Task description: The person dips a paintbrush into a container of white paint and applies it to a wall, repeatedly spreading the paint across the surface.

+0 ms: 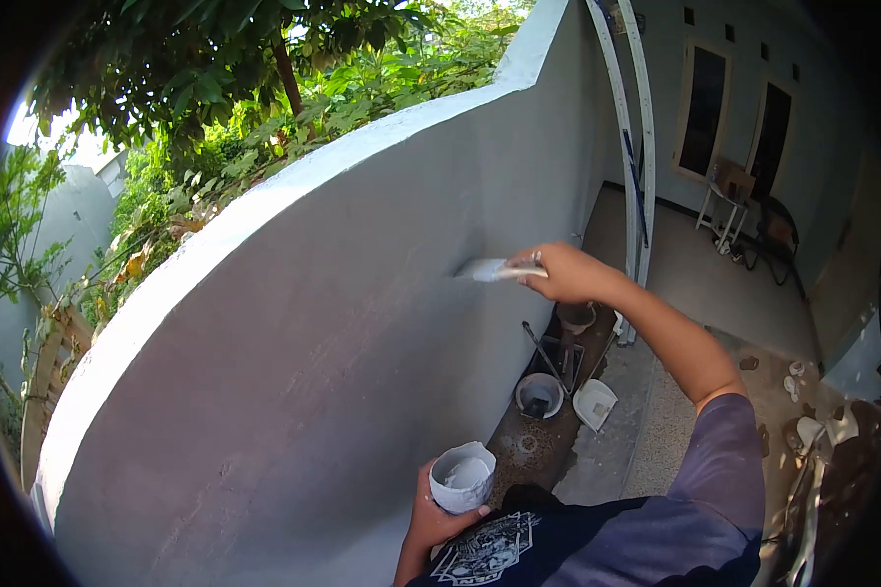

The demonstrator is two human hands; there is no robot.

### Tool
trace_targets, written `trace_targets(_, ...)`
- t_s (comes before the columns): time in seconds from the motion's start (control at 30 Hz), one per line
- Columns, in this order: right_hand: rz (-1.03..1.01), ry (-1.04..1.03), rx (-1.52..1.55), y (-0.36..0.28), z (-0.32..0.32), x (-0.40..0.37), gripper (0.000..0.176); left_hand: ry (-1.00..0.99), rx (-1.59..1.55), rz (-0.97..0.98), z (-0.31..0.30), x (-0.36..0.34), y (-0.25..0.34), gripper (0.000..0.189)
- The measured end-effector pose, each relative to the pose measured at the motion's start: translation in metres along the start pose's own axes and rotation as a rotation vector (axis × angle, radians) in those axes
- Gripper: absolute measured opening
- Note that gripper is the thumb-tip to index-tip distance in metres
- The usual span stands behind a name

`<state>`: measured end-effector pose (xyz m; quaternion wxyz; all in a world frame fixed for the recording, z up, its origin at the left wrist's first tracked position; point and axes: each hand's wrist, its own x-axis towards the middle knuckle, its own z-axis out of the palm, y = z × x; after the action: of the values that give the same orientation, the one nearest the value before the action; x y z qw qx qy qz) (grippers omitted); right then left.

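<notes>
My right hand (553,272) is closed around the handle of a paintbrush (487,269), held out level at the wall. The bristle end points left, right at the grey face of the wall (362,284). Low in front of my body, my left hand (435,517) wraps round a paint-smeared cup (463,484). White paint shows inside the cup, and its outside is streaked with it too. Faint reddish scuffs run across the wall's lower left part.
A tall ladder (636,147) leans at the wall's far end. On the ground below stand a bucket (539,395), a white dustpan-like scoop (594,404) and a brown pot (577,316). Farther back are a small white table (722,201) and a dark chair (778,235). Leafy plants (362,93) grow beyond the wall.
</notes>
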<state>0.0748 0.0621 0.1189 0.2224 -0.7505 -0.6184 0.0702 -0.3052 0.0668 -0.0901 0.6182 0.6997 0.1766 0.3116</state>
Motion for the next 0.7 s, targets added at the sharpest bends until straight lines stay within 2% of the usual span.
trace_targets(0.03, -0.048, 0.152, -0.034, -0.003, -0.023, 0.017, 0.032, 0.000, -0.003, -0.004, 0.001, -0.001, -0.001, 0.101)
trace_targets(0.07, -0.178, 0.341, -0.058, 0.006, -0.041, 0.039, 0.031, -0.006, 0.008, -0.009, 0.002, -0.003, -0.001, 0.101)
trace_targets(0.2, -0.153, 0.768, 0.072, -0.042, -0.113, 0.052, 0.030, -0.029, 0.011, -0.037, 0.002, -0.007, -0.005, 0.101)
trace_targets(0.33, -0.107, 0.726, 0.214, -0.043, -0.098, 0.049, 0.029, -0.034, -0.016, -0.031, 0.004, -0.010, -0.001, 0.100)
trace_targets(0.37, -0.103, 0.682, 0.270, -0.034, -0.069, 0.049, 0.029, -0.026, -0.009, -0.022, 0.004, -0.012, 0.001, 0.100)
trace_targets(0.43, -0.137, 0.758, 0.431, -0.006, 0.014, 0.052, 0.030, -0.013, -0.006, -0.002, 0.001, -0.013, 0.003, 0.100)
trace_targets(0.57, -0.093, 0.605, 0.442, 0.047, 0.201, 0.004, 0.031, 0.028, -0.038, -0.025, -0.003, -0.018, 0.006, 0.101)
trace_targets(0.63, 0.211, 0.288, 0.485, 0.052, 0.250, -0.049, 0.030, 0.045, -0.013, -0.037, -0.005, -0.019, 0.004, 0.101)
trace_targets(0.67, 0.293, 0.166, 0.526, 0.073, 0.292, -0.075, 0.027, 0.048, -0.016, -0.043, -0.006, -0.018, 0.000, 0.101)
trace_targets(0.7, 0.289, 0.174, 0.485, 0.091, 0.338, -0.105, 0.024, 0.048, -0.018, -0.051, -0.007, -0.018, -0.003, 0.102)
